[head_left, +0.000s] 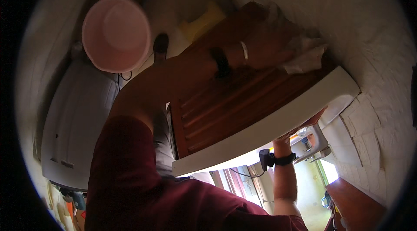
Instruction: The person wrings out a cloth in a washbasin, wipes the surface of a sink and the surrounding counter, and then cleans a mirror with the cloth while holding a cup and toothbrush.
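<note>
A reddish-brown cabinet [217, 118] with ridged, slatted panels fills the middle, edged by a thick white counter rim [260, 126]. My left arm stretches across the cabinet's front from the lower left, wearing a black wrist strap. At its far end my left hand [286, 50] is closed on a crumpled whitish cloth [306, 57] against the cabinet; its fingers are blurred and partly covered. My right forearm rises from the bottom, with a black strap and small box on the wrist. My right hand [282, 139] is at the counter's rim, fingers hidden.
A pink bucket [116, 33] stands at upper left, above a pale appliance-like panel [80, 122]. A dark shoe [160, 44] and a yellow object [202, 22] lie beyond my arm. A tap [315, 142] is beside my right hand; pale walls [369, 26] close in at right.
</note>
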Tool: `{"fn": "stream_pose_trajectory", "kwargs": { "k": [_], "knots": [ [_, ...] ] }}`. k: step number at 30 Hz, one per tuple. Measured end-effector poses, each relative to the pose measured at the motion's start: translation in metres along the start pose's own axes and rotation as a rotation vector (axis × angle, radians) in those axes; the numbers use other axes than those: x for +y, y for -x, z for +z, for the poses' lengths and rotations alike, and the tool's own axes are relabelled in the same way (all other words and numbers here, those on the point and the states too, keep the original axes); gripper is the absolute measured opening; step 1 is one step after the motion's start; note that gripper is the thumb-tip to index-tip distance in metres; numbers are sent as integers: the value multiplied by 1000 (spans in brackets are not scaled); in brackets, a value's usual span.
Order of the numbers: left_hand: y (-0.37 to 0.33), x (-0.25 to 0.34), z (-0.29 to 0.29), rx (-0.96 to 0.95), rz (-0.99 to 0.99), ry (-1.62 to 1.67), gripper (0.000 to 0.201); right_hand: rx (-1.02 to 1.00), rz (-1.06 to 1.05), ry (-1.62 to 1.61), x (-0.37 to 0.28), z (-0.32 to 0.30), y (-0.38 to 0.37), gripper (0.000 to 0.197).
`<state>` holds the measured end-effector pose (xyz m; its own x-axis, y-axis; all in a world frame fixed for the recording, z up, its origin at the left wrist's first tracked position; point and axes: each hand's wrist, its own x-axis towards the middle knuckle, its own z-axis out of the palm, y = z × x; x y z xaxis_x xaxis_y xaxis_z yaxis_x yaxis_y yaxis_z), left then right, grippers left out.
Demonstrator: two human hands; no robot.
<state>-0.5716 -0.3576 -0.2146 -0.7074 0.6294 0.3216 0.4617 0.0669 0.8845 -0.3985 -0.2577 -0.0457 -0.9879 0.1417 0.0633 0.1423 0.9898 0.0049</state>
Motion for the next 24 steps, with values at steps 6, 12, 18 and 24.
{"fn": "stream_pose_trajectory", "kwargs": {
  "k": [6,12,18,24],
  "knots": [
    [4,-47,-14,-715,-181,24,24,-17,-3,12,-7,0,0,81],
    [53,-68,24,-108,-24,-387,23,-29,-4,0,-13,-3,-1,83],
    [275,-109,-7,-680,-399,-201,21,-32,-14,-21,-13,3,-3,85],
    [262,-43,-65,-637,-902,151,31,-42,-10,-3,-3,-1,1,87]
  ]
}}
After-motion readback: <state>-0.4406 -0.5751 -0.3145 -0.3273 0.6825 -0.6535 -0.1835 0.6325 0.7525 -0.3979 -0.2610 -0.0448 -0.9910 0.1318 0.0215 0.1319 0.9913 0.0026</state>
